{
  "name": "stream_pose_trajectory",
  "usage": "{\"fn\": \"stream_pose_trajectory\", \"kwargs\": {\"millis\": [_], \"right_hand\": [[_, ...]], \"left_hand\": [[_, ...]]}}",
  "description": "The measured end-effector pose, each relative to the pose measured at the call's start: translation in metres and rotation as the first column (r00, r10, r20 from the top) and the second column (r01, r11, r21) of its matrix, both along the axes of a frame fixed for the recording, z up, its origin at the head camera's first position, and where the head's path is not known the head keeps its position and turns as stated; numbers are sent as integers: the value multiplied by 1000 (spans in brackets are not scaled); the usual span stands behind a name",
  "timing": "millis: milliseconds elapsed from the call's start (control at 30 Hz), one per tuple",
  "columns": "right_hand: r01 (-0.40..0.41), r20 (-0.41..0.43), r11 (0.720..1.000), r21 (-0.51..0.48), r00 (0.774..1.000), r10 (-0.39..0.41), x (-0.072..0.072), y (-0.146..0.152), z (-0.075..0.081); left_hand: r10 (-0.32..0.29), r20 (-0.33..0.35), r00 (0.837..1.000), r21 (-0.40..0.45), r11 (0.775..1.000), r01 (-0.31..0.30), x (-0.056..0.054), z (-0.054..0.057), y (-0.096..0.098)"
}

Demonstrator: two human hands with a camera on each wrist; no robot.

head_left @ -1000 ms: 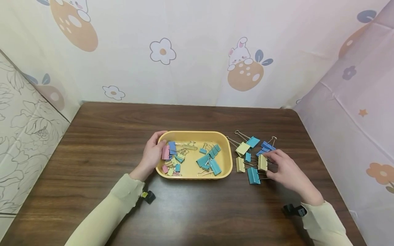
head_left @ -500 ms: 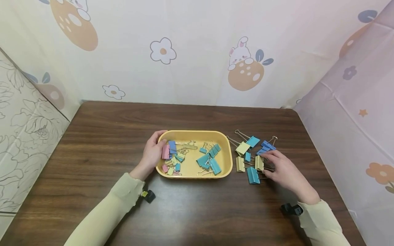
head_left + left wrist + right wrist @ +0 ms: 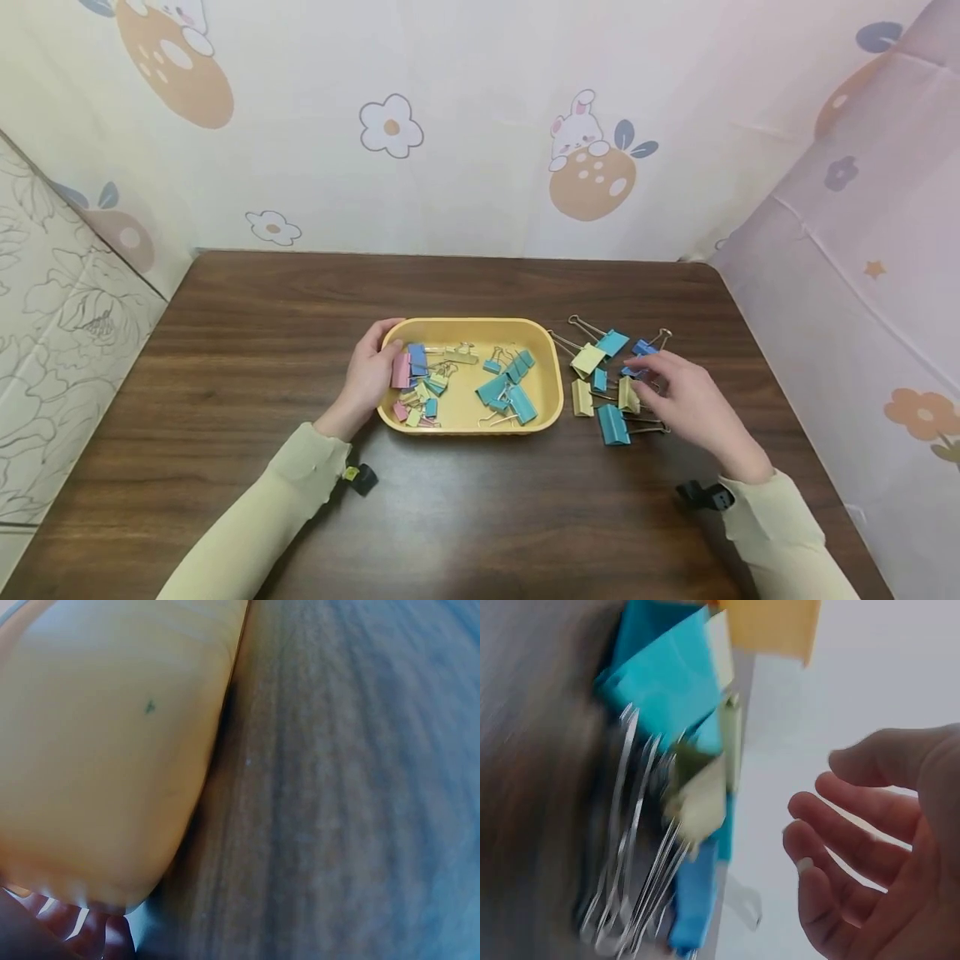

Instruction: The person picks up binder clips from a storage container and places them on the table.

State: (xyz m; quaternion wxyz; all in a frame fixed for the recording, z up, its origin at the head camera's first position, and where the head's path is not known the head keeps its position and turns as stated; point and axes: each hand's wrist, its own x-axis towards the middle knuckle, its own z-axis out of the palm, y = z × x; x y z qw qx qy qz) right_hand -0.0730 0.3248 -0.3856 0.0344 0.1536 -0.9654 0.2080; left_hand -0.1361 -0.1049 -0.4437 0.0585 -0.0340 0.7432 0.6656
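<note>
Binder clips (image 3: pixel 613 425) lie clustered near the relaxed right hand (image 3: pixel 693 408), while the left hand (image 3: pixel 367 379) grips a yellow tray (image 3: pixel 461 406).

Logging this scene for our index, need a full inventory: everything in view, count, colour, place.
table: 1, dark brown, across the head view
printed sheets: number unclear, pale with flowers and rabbits, around the table
tray: 1, yellow, on the table
mixed clips: overlapping, count unclear, blue/pink/yellow/teal, tray's left half
teal tray clips: about 5, teal, tray's right half
loose yellow clips: 3, yellow, table right of tray
loose teal clips: 3, teal, same pile
loose blue clips: at least 1, blue, same pile, partly hidden
wrist devices: 2, black, one per wrist
sleeves: 2, pale green
left hand: 1, bare, gripping tray's left end
right hand: 1, bare, at the loose pile
</note>
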Motion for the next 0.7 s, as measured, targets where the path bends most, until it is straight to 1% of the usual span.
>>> {"fn": "stream_pose_trajectory", "kwargs": {"millis": [100, 233, 367, 533, 600, 700], "right_hand": [[-15, -34, 999, -40, 999, 14, -6, -16, 1], [-67, -70, 993, -96, 996, 60, -17, -43, 4], [-125, -74, 982, -139, 990, 116, -28, -75, 9], [-182, 9, 969, -167, 982, 187, -41, -112, 14], [-204, 55, 966, -162, 975, 215, -46, -124, 14], [-250, 108, 957, -145, 958, 267, -55, -139, 12]], "left_hand": [[0, 0, 1000, 0, 1000, 0, 1, 0, 0], [5, -4, 1000, -10, 1000, -5, 1, 0, 1], [7, -2, 1000, -16, 1000, -7, 1, 0, 0], [7, 5, 1000, -13, 1000, -7, 1, 0, 0], [4, 2, 1000, -12, 1000, -4, 2, 0, 0], [4, 3, 1000, -12, 1000, -4, 1, 1, 0]]}}
